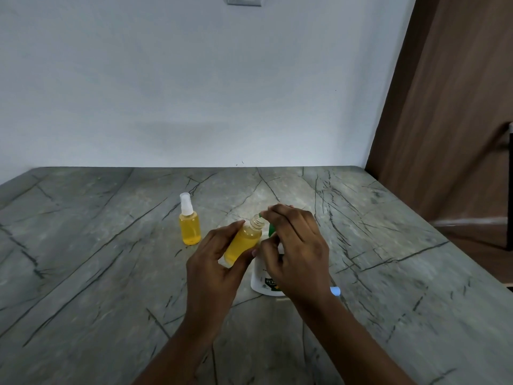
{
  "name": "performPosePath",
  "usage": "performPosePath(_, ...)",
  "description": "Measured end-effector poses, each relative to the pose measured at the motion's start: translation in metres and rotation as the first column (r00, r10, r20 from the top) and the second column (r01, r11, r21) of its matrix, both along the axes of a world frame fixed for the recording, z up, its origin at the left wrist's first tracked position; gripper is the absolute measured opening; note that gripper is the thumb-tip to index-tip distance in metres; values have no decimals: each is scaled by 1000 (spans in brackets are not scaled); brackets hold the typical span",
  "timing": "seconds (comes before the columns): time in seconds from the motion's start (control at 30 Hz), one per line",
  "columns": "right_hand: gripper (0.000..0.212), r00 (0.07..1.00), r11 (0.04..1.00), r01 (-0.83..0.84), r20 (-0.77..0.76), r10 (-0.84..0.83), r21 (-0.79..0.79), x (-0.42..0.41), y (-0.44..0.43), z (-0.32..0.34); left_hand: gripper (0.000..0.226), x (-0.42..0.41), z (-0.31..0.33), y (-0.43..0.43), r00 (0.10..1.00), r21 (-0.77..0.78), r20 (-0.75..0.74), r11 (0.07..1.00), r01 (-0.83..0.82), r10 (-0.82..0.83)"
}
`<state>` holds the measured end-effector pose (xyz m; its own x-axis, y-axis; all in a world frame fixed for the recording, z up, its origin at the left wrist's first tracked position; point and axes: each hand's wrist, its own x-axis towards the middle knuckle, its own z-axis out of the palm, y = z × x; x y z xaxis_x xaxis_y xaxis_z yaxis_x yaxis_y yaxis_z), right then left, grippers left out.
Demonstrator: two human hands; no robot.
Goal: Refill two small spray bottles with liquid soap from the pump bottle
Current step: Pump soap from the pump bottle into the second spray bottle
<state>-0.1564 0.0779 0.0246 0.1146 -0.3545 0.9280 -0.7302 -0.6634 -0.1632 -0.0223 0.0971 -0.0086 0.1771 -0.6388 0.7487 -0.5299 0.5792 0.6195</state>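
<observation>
No text can be read. The white pump bottle carries a small dark label near its base, partly hidden behind the right hand. Pale marks and an orange patch show on it, too small and blurred to make out.

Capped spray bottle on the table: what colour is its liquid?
Yellow-orange, seen through the clear capped spray bottle; it shows best in the head view.
</observation>
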Motion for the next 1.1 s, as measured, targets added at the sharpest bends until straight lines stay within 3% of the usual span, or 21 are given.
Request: performPosePath(1.1, 28, 1000, 1000, 8, -30, -8, 25, -3, -2, -1, 42, -1, 2, 2, 1000, 7, -13, 1000, -1, 1)
